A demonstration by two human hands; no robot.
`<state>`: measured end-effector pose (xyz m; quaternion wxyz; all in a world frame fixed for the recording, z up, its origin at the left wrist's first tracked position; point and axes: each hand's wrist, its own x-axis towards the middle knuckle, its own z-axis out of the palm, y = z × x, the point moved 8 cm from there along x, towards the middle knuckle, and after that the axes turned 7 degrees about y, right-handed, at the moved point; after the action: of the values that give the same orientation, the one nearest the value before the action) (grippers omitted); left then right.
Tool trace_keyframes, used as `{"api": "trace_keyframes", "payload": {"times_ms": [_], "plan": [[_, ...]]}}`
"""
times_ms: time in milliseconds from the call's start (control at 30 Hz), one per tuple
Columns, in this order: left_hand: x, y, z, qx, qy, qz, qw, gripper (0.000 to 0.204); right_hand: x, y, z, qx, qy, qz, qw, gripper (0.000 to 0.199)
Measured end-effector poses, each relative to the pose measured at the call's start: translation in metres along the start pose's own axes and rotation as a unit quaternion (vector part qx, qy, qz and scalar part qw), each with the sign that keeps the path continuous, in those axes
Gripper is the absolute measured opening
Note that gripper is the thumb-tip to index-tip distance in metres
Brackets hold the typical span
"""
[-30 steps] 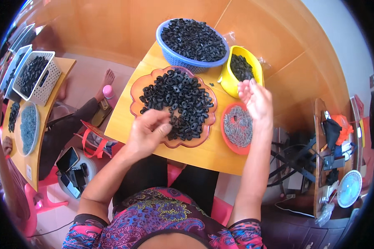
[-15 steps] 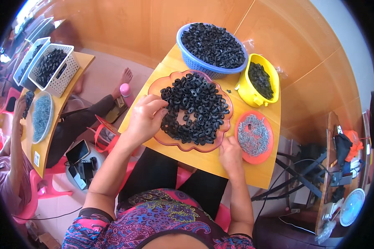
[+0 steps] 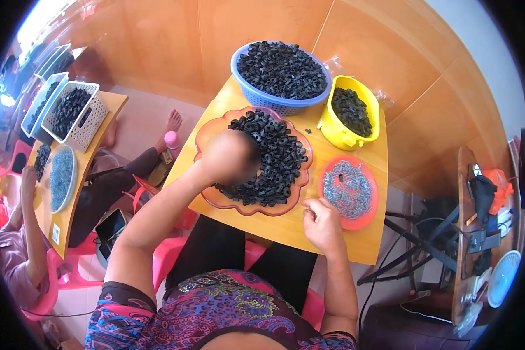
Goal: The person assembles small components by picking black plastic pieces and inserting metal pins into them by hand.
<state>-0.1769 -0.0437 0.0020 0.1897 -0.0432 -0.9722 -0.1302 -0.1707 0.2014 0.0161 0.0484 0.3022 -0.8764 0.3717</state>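
An orange scalloped tray (image 3: 210, 125) on the table holds a heap of small black plastic parts (image 3: 280, 157). Over the left side of that heap is my left hand (image 3: 224, 157); its fingers are smeared, so whether they grip a part cannot be told. My right hand (image 3: 322, 224) is closed just off the tray's lower right edge, thumb and fingers pressed together. What they hold, if anything, is too small to name. Beside it lies a red-orange plate (image 3: 364, 220) of thin silvery metal pieces (image 3: 347, 189), with one black part among them.
Behind the tray stand a blue basket (image 3: 262, 102) and a yellow tub (image 3: 335, 131), both full of black parts. At left, another person (image 3: 26, 245) works at a table with a white basket (image 3: 87, 128) and a plate of metal pieces (image 3: 62, 178). A fan (image 3: 503, 279) is at far right.
My left hand has moved right and down over the black parts. My right hand has let go of the tray's edge and closed beside it. The view has shifted slightly.
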Motion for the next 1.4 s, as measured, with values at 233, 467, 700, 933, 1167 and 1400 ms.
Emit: {"api": "trace_keyframes", "payload": {"times_ms": [233,467,700,933,1167,1400], "plan": [[-0.042,0.023,-0.011,-0.768,-0.029,-0.290,0.571,0.005,-0.003,-0.012,0.000,0.201,-0.019,0.045,0.978,0.015],[-0.091,0.066,-0.014,-0.888,-0.038,-0.276,0.367,0.025,-0.011,-0.061,0.010,0.347,-0.038,0.072,0.934,0.011],[-0.110,0.080,-0.009,-0.906,-0.046,-0.258,0.334,0.016,-0.012,-0.098,0.017,0.384,0.028,0.036,0.922,0.011],[-0.118,0.078,-0.007,-0.901,-0.017,-0.268,0.341,0.017,-0.012,-0.131,0.016,0.182,0.081,-0.107,0.974,0.015],[-0.127,0.067,-0.004,-0.850,0.040,-0.303,0.429,0.017,-0.010,-0.148,0.026,0.054,0.057,-0.197,0.977,0.022],[-0.130,0.070,0.001,-0.862,-0.011,-0.292,0.414,0.011,0.059,-0.114,0.048,0.051,-0.017,-0.125,0.991,0.017]]}}
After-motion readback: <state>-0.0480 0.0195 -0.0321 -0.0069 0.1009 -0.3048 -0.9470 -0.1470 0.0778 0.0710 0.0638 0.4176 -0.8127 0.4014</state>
